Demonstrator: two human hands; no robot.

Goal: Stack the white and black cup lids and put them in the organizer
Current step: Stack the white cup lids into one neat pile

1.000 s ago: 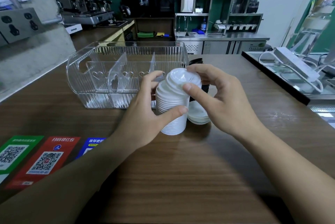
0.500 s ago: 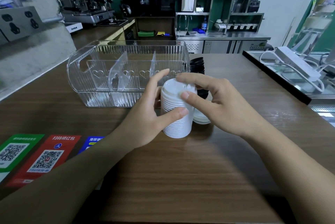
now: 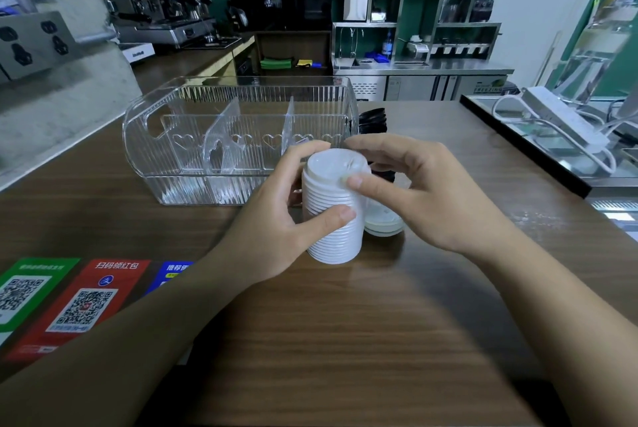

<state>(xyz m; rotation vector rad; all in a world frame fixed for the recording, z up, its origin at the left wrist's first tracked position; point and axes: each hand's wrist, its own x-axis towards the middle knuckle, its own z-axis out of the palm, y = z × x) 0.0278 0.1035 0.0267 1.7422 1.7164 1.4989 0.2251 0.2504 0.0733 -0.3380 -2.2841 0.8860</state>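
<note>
A tall stack of white cup lids point(image 3: 336, 212) stands on the wooden counter point(image 3: 345, 340), in front of the clear organizer point(image 3: 193, 150). My left hand point(image 3: 276, 229) grips the stack's side, thumb in front and fingers behind. My right hand point(image 3: 424, 191) holds the top lid's rim between thumb and fingers. A few loose white lids point(image 3: 383, 224) lie just right of the stack. A stack of black lids point(image 3: 373, 121) stands behind, partly hidden by the organizer's end and my right hand.
The organizer has two dividers and holds nothing visible. QR code cards point(image 3: 83, 302) lie at the front left of the counter. A black-edged glass case with a white power strip point(image 3: 566, 119) borders the counter's right side. A grey wall point(image 3: 62, 98) runs along the left.
The white stack has become shorter, pressed down between my hands. Both hands stay on it, my right hand lower on the top lid than before.
</note>
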